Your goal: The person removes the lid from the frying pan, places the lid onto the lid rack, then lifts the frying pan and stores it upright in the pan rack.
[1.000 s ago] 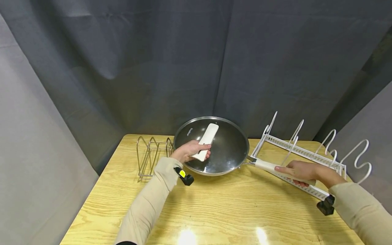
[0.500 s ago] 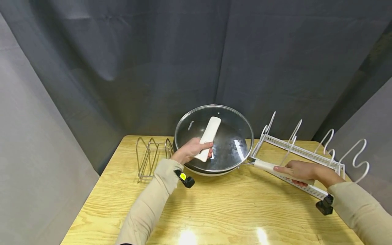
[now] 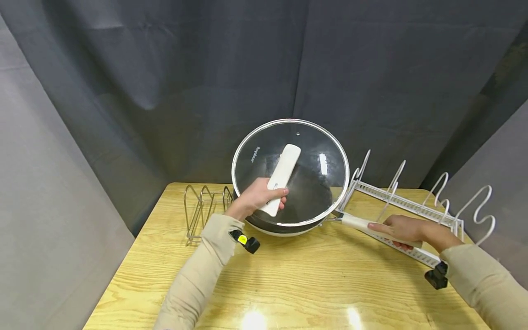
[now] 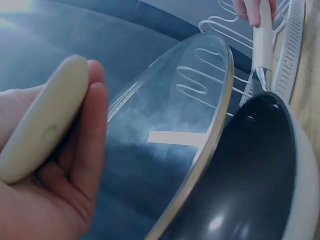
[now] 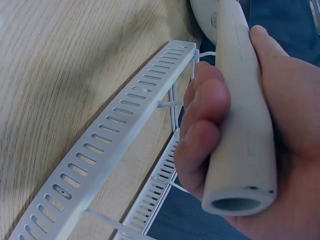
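Hands [image 3: 257, 195] apart, around pale handles [image 3: 285, 165]

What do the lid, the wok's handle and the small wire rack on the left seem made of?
Lid: glossy, probably glass; the white rack shows through it. Wok handle: satin cream, likely plastic: smooth, hollow-ended, no visible grain. Small wire rack: bare metal, perhaps steel, by its greyish sheen.

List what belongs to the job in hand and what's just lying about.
In the job:
glass lid, held by the left hand
pan, held by the right hand

Apparently just lying about:
metal wire rack, left of the pan
white rack, right of the pan
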A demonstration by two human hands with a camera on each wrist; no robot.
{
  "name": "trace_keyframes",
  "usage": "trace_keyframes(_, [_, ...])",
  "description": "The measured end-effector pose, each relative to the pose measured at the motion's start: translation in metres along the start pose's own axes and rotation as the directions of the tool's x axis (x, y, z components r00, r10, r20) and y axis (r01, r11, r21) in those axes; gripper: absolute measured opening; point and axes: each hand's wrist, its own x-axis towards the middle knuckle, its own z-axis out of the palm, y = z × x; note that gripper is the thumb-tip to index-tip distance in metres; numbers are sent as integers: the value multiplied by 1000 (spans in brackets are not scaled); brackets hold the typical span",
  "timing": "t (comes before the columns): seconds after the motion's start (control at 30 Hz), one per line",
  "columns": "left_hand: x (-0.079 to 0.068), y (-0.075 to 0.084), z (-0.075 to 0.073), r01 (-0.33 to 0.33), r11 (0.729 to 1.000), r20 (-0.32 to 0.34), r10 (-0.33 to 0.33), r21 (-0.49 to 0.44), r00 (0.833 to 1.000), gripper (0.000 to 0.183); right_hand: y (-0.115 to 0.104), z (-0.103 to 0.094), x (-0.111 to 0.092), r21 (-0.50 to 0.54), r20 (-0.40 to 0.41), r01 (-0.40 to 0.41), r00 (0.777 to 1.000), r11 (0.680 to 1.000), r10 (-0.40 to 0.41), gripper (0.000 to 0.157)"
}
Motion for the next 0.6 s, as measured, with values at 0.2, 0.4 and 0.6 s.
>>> trace_keyframes(0.2, [-11, 15, -1, -54, 996, -29, 56, 72, 998, 24, 0, 1, 2, 4, -29, 13, 1000, 1000, -13, 61])
trace_keyframes(0.4, [-23, 22, -1, -66, 992, -81, 75, 110, 994, 24, 1, 1, 5, -6, -60, 5, 998, 1000, -6, 58])
trace_keyframes(0.6, [-37, 26, -7, -67, 986, -136, 87, 150, 987, 25, -2, 0, 8, -52, -120, -8, 993, 999, 2, 51])
